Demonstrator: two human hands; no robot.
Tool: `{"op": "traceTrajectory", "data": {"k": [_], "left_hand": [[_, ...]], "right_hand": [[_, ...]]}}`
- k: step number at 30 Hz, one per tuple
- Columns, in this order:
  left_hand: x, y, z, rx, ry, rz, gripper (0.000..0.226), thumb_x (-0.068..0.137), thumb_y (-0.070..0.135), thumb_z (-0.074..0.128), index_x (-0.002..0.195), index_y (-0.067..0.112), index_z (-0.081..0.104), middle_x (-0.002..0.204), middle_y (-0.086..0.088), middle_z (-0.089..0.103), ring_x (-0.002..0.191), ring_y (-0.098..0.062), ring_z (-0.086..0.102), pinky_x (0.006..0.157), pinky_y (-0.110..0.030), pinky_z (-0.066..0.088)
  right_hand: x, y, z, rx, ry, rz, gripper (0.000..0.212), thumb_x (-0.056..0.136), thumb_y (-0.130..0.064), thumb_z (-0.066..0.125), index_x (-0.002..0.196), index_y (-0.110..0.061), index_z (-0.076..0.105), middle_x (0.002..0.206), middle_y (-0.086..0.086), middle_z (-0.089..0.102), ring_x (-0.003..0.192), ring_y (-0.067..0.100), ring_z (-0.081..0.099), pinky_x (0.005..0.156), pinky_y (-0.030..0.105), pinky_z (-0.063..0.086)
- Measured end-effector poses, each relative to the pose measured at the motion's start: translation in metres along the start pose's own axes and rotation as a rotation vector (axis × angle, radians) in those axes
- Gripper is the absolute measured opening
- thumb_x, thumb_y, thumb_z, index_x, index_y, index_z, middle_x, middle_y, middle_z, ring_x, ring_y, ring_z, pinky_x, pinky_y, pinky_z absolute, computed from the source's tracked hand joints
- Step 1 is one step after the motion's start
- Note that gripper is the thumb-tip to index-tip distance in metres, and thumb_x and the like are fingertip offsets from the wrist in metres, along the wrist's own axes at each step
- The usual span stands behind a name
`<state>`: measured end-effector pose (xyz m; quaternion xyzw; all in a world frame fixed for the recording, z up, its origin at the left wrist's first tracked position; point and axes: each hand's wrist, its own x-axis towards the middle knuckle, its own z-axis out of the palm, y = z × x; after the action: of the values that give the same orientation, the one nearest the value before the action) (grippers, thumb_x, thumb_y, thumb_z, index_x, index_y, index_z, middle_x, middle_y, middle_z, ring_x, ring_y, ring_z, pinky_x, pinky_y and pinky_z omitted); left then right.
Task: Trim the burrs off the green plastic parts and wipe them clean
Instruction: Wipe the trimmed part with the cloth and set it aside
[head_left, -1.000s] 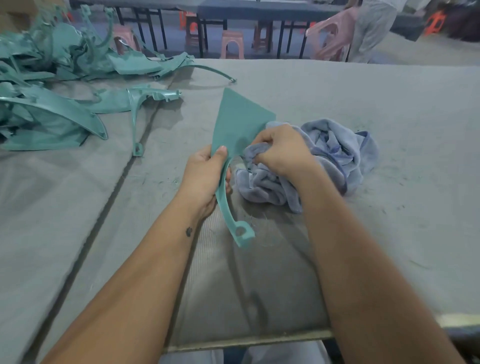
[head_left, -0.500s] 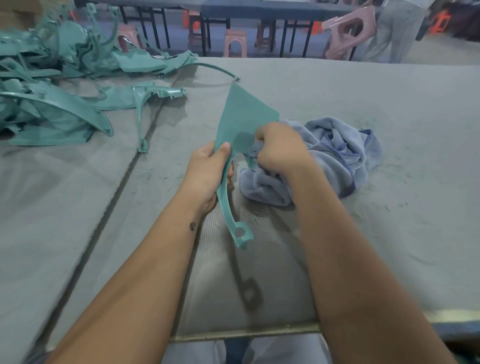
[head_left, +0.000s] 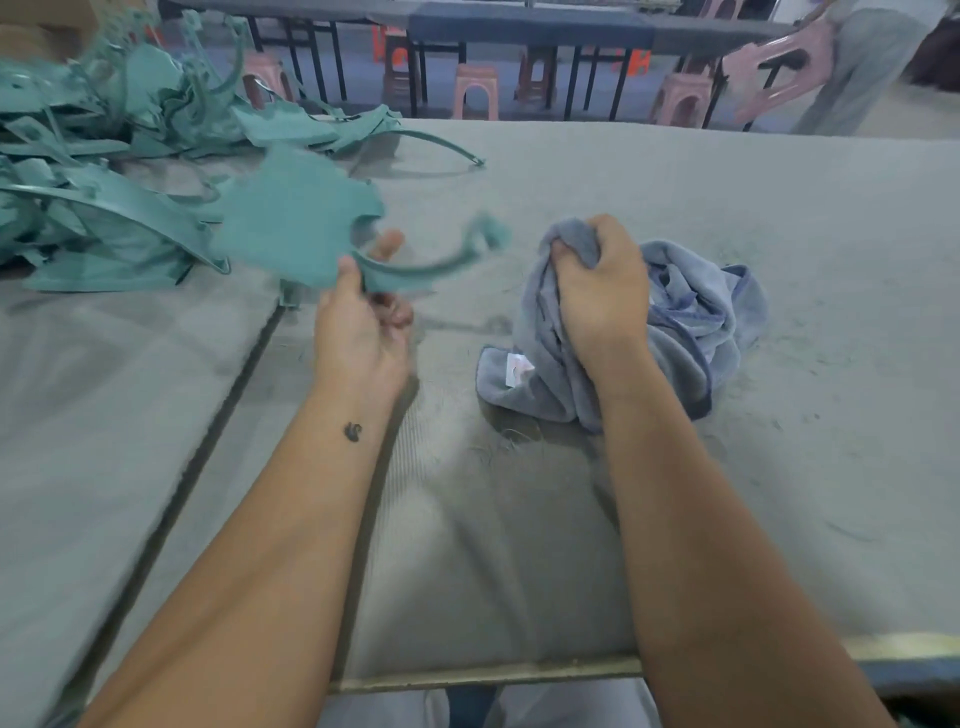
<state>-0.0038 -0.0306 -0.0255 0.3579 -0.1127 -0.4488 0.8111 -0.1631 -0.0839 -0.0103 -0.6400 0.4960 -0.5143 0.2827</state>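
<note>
The grey table (head_left: 675, 519) carries a heap of green parts (head_left: 93, 208) at its far left corner, and a part swung loosely toward that heap could slide off or snag the tangle and drag finished pieces about; the blue cloth (head_left: 691, 322) lies bunched right of the table's middle seam, with the right hand (head_left: 602, 296) curled tight round a fold of it. The green part (head_left: 306, 228), blurred, is held above the table just beside the heap, the left hand (head_left: 363, 332) pinching only its thin edge between thumb and fingers; so slight a hold could let it twist free.
</note>
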Motion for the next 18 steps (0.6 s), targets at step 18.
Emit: {"op": "traceTrajectory", "data": {"k": [18], "left_hand": [[-0.022, -0.026, 0.009, 0.346, -0.178, -0.271, 0.017, 0.091, 0.02, 0.06, 0.083, 0.01, 0.07, 0.076, -0.006, 0.073, 0.068, -0.015, 0.07, 0.057, -0.023, 0.055]], "right_hand": [[-0.021, -0.017, 0.029, 0.372, -0.276, 0.191, 0.025, 0.089, -0.018, 0.066, 0.072, -0.005, 0.055, 0.061, 0.008, 0.057, 0.059, 0.017, 0.058, 0.057, 0.033, 0.05]]}}
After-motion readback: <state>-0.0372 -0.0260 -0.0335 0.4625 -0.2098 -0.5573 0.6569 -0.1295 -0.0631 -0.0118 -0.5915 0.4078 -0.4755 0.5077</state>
